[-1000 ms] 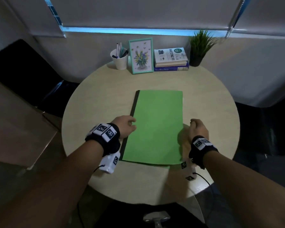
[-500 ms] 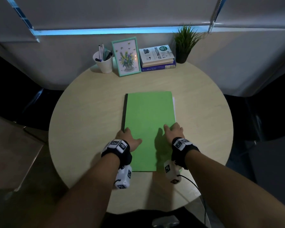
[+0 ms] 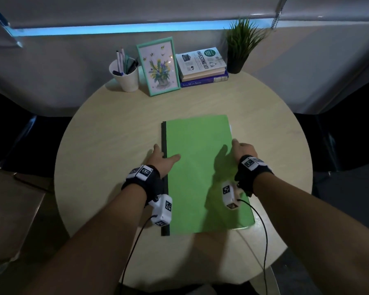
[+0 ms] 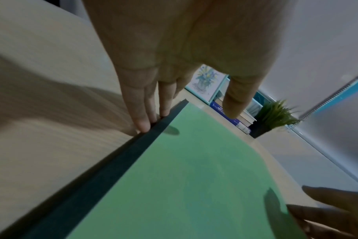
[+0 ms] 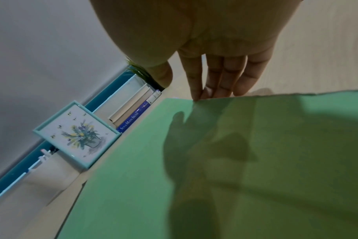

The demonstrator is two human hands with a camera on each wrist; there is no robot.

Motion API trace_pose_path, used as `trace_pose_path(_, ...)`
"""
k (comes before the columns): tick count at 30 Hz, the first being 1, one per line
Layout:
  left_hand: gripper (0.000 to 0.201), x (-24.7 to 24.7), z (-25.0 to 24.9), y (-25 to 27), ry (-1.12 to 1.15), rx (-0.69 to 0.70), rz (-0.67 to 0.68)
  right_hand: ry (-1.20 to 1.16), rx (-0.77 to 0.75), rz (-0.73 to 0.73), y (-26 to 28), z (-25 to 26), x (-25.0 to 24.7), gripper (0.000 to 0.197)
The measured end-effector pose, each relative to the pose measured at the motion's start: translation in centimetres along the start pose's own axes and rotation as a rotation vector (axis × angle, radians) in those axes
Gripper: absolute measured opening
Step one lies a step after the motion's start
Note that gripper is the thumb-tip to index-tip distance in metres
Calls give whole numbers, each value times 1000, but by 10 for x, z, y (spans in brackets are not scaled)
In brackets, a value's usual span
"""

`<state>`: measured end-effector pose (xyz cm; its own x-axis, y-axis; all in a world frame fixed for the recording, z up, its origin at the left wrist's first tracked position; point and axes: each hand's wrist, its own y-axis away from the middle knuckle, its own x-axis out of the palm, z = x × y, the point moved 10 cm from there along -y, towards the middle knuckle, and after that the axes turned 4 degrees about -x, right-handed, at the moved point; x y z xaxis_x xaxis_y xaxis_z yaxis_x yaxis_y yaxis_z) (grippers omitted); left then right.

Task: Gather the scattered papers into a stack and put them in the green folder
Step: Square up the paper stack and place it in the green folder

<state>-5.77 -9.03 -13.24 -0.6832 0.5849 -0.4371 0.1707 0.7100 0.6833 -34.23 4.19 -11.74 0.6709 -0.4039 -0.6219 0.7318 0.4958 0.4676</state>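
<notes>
Papers (image 3: 230, 127) gathered and tucked away, judging by a thin white sliver peeking past the far right edge of the green folder (image 3: 198, 173); impossible to count from that sliver alone. Closed flat near the middle of the counter (image 3: 115, 145), dark spine (image 3: 164, 177) to the left, open edge to the right. Probably at the last step: squaring and pressing shut. Left to do, at most: nudging the protruding sheets fully inside and letting go.

Left hand (image 3: 161, 159) at the spine side, grip wide, straight fingertips (image 4: 143, 124) touching the dark strip where it meets the counter, thumb out over the green cover. Right hand (image 3: 242, 149) at the open edge, grip likewise wide, straight fingers (image 5: 196, 90) with tips against the cover's edge, holding nothing. Hard to tell from the wrist view whether those tips are pushing the sheets inward or only resting.

Counted: one folder, two hands. Along the far rim: one white cup (image 3: 127, 78) of pens, several, exact number unclear; one teal picture frame (image 3: 158, 67) with a flower print; three stacked books (image 3: 201, 67), as far as the spines show; one potted plant (image 3: 241, 43). All four well apart from the folder and out of the way.
</notes>
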Motion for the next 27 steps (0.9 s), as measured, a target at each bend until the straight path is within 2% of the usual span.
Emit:
trace_pose_path(2,101,-4,-4,-9,-11,-6,-33,2,30,14,-5,0,6,47)
trace_pose_path(5,81,-11,-1,-14,-11,0,-89,23,55,26,-11,-6,10,47)
trace_pose_path(8,73,-16,-1,-22,-34,15,-103,43,76,57,-16,-9,11,39)
trace_pose_path(12,75,-14,-7,-28,-173,10,-77,118,37,66,-15,1,14,28)
trace_pose_path(15,77,-15,-11,-29,-244,14,-91,114,-11,-13,-12,10,9,31)
trace_pose_path(21,86,-10,-10,-25,-265,29,-47,154,-26,-38,-5,6,10,41)
trace_pose_path(23,88,-9,-10,-17,-341,79,-74,235,-102,-117,5,9,5,51)
trace_pose_path(25,87,0,-16,0,-531,225,-112,367,-279,-173,25,17,6,57)
trace_pose_path(27,86,27,-10,23,-696,372,-59,500,-390,-88,47,7,26,62)
